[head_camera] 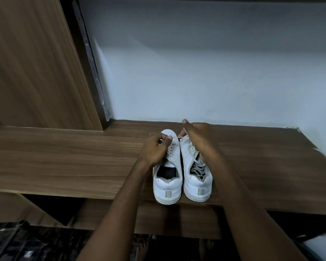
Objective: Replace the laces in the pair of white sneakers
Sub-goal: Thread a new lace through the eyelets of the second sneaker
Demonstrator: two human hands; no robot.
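Two sneakers [181,172] sit heels-near on the desk [64,157]; both hands, left hand [154,147] and right hand [196,136], pinch one lace [177,137] taut, seemingly for threading.

Left hand [154,147] covers the left sneaker [167,176] forefoot and most eyelets. Right hand [198,136] hides the right sneaker [196,178] toe and front lacing. Lace [175,137] ends vanish inside both pinches. Tabletop [64,157] cut off at left edge. Dark floor items bottom left blurred, unidentifiable. Both forearms run out the bottom edge.
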